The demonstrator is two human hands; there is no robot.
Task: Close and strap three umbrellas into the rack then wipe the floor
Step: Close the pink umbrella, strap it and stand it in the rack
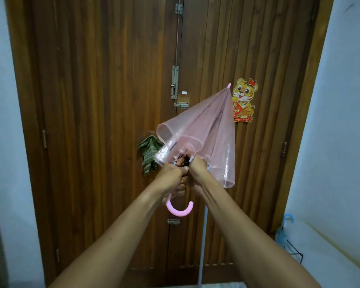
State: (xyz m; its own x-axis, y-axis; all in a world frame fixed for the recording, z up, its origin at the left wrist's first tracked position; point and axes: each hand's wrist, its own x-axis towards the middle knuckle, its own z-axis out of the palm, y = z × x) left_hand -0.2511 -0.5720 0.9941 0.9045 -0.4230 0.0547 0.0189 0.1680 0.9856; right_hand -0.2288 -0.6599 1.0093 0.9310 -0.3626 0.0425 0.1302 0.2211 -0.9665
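A pink see-through umbrella (208, 125) is folded into a loose cone, tip pointing up and right toward the door. Its curved pink handle (179, 208) hangs below my hands. My left hand (172, 176) and my right hand (197, 169) meet at the canopy's lower rim, both closed on the gathered folds and rib ends. A blue umbrella (284, 229) stands closed in a black wire rack (295, 252) at the lower right, by the wall.
A brown wooden double door (92, 100) with metal bolts fills the view ahead. A tiger sticker (244, 100) and a green folded ornament (150, 154) hang on it. A thin white pole (203, 246) stands upright before the door. White walls close in both sides.
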